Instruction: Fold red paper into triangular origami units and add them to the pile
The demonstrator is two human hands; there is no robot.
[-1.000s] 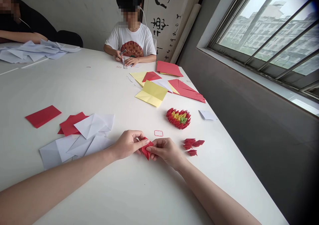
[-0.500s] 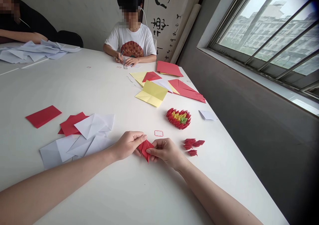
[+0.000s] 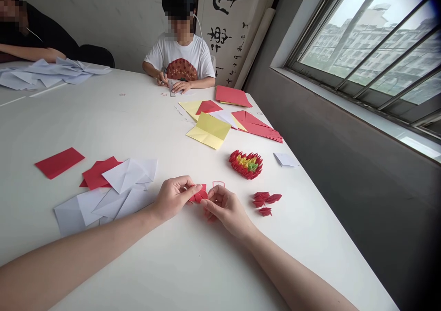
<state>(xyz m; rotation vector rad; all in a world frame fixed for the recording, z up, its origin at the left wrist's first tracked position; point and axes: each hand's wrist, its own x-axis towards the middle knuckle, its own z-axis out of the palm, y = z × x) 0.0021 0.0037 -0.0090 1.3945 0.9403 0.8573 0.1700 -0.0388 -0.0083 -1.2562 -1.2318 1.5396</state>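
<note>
Between my two hands is a small piece of folded red paper (image 3: 199,195), partly covered by fingers. My left hand (image 3: 177,196) pinches its left side, thumb on top. From the right, my right hand (image 3: 225,207) grips its other side between thumb and fingers. To the right of my right hand lie several small folded red paper pieces (image 3: 266,200). Beyond them sits a rounded cluster of folded paper (image 3: 245,164), red around yellow and green. White paper sheets (image 3: 120,200) overlap near my left forearm, with red paper (image 3: 99,172) beside them.
A red paper rectangle (image 3: 59,162) lies at the left. Farther off are yellow paper (image 3: 209,131), red sheets (image 3: 234,96) and a small folded white paper (image 3: 285,160). A person in a white shirt (image 3: 182,56) sits across the white table (image 3: 138,118), holding a pen and ruler.
The folded red paper has turned in my hands; its downward point and open pleats no longer show. My right hand's fingers have shifted up along it. The view has moved slightly.
</note>
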